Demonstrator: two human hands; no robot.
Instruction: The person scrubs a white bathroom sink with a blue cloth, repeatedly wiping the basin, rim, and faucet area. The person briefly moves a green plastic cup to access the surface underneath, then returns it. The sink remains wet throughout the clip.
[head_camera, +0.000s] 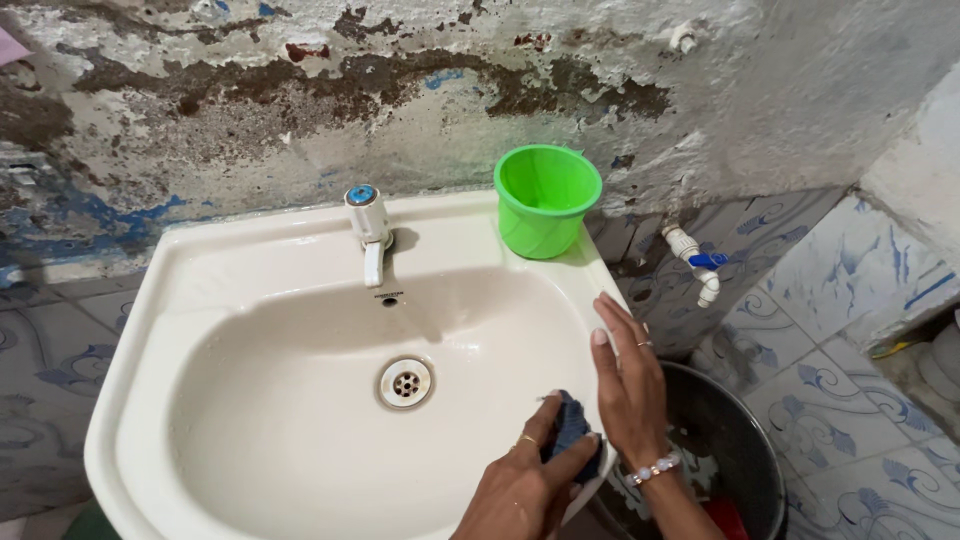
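A cream ceramic wash basin is fixed to a stained, peeling wall. My left hand grips a dark blue scrubbing pad and presses it against the inner right side of the bowl, near the front rim. My right hand lies flat on the basin's right rim just beside the pad, fingers stretched toward the wall, holding nothing. It wears a ring and a beaded bracelet. The metal drain sits in the middle of the bowl, left of both hands.
A white tap with a blue cap stands at the back rim. A green plastic cup sits on the back right corner. A wall tap and a dark bucket are to the right, below the basin, over patterned tiles.
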